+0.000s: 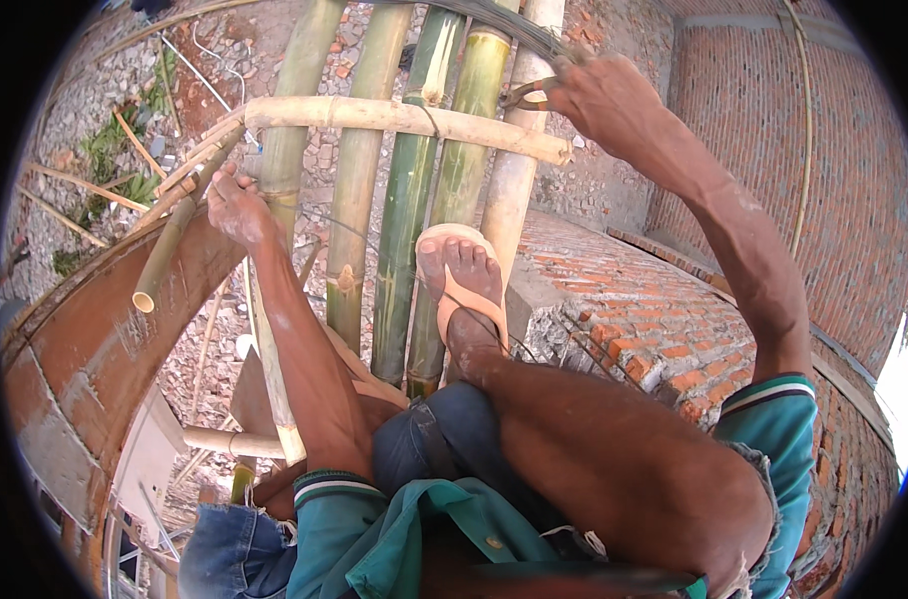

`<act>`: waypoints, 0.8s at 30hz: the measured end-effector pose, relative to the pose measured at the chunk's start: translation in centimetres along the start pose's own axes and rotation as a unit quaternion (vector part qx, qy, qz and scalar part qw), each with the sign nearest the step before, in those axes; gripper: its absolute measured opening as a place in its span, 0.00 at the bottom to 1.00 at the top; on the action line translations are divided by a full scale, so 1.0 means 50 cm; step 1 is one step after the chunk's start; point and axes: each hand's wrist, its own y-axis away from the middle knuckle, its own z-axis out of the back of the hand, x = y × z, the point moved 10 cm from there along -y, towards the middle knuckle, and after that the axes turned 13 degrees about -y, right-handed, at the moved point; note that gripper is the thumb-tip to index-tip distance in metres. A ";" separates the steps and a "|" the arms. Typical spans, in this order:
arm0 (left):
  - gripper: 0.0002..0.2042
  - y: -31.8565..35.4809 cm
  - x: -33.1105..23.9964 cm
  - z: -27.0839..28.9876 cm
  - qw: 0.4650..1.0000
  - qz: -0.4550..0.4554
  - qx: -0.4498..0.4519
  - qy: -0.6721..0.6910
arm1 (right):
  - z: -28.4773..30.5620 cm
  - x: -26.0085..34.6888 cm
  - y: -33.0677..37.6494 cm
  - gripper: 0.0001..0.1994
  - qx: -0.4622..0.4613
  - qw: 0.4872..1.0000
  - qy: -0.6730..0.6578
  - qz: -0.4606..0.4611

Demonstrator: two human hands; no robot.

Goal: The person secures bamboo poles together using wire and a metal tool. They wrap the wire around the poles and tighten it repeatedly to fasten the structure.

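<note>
My right hand point(599, 95) is closed round one end of a bundle of dark tie wire point(504, 20) at the top. A dark curved metal piece, perhaps pincers point(524, 97), sticks out below those fingers. On the left, my left hand point(239, 207) has its fingers curled together beside an upright bamboo pole point(289, 150); what they grip, if anything, is hidden. A thin wire point(334, 222) runs rightward near that hand. Across several bamboo poles lies a pale bamboo crosspiece point(364, 115), tied with wire at a green pole point(414, 200).
My sandalled foot point(464, 275) rests on the poles. A broken brick wall edge point(624, 329) is at the right, before a tall brick wall point(773, 130). A curved brown board point(105, 329) and a cut bamboo piece point(170, 255) are at the left. Rubble point(215, 359) lies far below.
</note>
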 end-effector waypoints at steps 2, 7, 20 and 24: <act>0.14 -0.004 -0.001 -0.001 1.000 -0.005 0.001 0.006 | 0.023 0.031 -0.068 0.04 0.025 1.000 0.008 0.013; 0.13 -0.005 0.007 -0.004 0.996 0.016 0.027 0.080 | 0.035 0.095 -0.165 0.07 0.001 0.999 -0.033 0.036; 0.12 -0.013 0.009 0.001 0.997 0.044 0.019 0.066 | -0.122 -0.006 0.081 0.18 0.121 0.990 -0.001 -0.074; 0.12 0.004 -0.020 -0.003 0.996 0.030 0.009 0.086 | -0.125 -0.097 0.123 0.24 0.060 0.926 -0.291 -0.231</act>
